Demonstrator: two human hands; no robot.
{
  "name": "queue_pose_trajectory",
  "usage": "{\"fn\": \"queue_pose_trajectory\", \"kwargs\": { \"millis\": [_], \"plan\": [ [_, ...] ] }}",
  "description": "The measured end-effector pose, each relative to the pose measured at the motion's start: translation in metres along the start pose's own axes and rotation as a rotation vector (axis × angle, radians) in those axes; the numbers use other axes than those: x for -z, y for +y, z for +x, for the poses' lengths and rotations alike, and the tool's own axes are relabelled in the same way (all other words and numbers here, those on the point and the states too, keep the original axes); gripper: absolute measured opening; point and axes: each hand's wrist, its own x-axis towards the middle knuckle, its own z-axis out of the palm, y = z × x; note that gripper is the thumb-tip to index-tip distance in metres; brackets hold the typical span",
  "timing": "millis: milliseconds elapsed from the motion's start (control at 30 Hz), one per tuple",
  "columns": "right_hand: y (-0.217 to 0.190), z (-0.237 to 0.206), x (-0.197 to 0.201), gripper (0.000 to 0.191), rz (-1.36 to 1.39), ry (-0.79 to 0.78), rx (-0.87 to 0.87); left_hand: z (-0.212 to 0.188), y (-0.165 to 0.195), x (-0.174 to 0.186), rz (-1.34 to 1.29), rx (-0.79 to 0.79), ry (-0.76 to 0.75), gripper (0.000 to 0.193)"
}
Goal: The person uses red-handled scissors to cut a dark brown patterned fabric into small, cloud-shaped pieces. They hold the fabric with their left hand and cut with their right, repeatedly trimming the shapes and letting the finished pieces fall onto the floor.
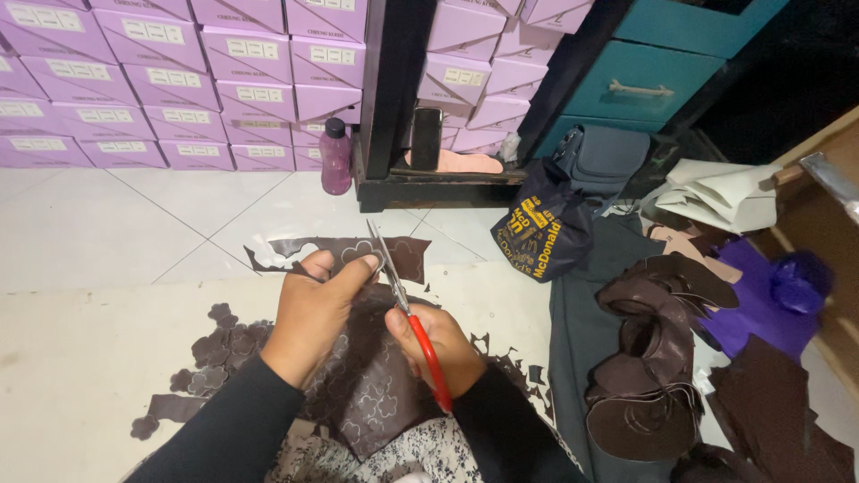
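Our left hand (313, 317) pinches the dark brown leather sheet (376, 385), fingers closed on its upper edge, lifting it off our lap. Our right hand (438, 344) grips the red-handled scissors (403, 304), fingers wrapped tight through the loops. The blades point up and away (slightly left), running along the flower outlines just beside our left thumb. Cut flower pieces (210, 358) lie on the floor to the left.

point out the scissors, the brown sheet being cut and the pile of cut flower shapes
scissors (420, 344): head view, on the red handle
brown sheet (376, 394): head view, on the part with outlined flowers
cut flower shapes (208, 353): head view, middle of the pile
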Motion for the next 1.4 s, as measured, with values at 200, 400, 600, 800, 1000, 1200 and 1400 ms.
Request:
{"fn": "queue_pose_trajectory", "kwargs": {
  "millis": [200,400,600,800,1000,1200,1400],
  "plan": [
    [-0.001,-0.001,0.002,0.044,-0.009,-0.051,-0.004,0.001,0.001,0.002,0.012,0.057,-0.041,0.021],
    [-0.002,-0.001,0.004,0.044,-0.033,-0.053,-0.035,0.000,-0.001,0.001,0.099,0.009,-0.036,0.021],
    [-0.001,-0.002,0.003,0.050,0.026,-0.023,-0.029,0.001,0.004,0.000,0.078,0.050,-0.034,0.023],
    [-0.004,-0.003,0.004,0.050,0.014,-0.046,-0.023,0.004,0.008,0.006,0.094,0.043,-0.076,0.022],
    [0.000,-0.003,0.008,0.047,-0.077,-0.057,-0.086,0.008,0.009,0.017,0.036,0.050,-0.136,0.021],
    [0.013,0.003,-0.001,0.050,-0.010,-0.002,0.043,0.013,0.002,0.018,-0.147,0.222,-0.164,0.021],
    [0.009,0.002,-0.004,0.046,0.054,0.019,-0.041,0.013,-0.008,0.008,-0.227,0.233,-0.160,0.019]
  ]
}}
